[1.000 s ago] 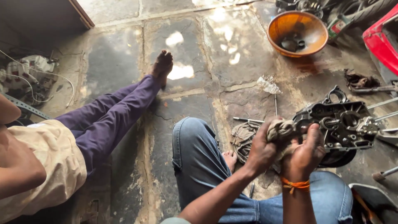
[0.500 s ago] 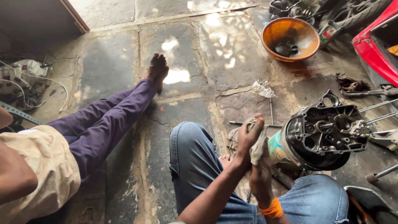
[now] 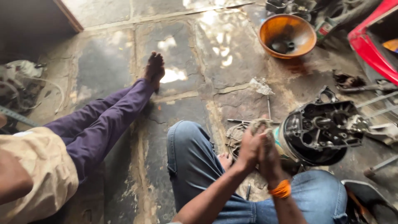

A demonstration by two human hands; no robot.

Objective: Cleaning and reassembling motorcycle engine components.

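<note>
— Where was the rag?

— The dirty rag (image 3: 260, 124) sat bunched between both hands, near the middle of the view, just left of the dark engine casing (image 3: 321, 130) and touching or nearly touching its rim.

— And the hands?

— The left hand (image 3: 250, 147) and the right hand (image 3: 269, 155) were pressed together around the rag, fingers curled over it; the blur made it hard to tell which one gripped more of the cloth. An orange band (image 3: 281, 190) circled the right wrist.

— What lay around them?

— The casing lay tilted on the stone floor (image 3: 199, 70), open face toward the camera, above the person's blue jeans (image 3: 195, 161). Thin metal rods (image 3: 244, 121) lay on the floor just beyond the hands. Far right stood an orange bowl (image 3: 287, 36), and a red panel (image 3: 371, 41) at the edge. On the left another person's leg in purple trousers (image 3: 107, 120) stretched across the floor, bare foot (image 3: 154, 68) far out.
</note>
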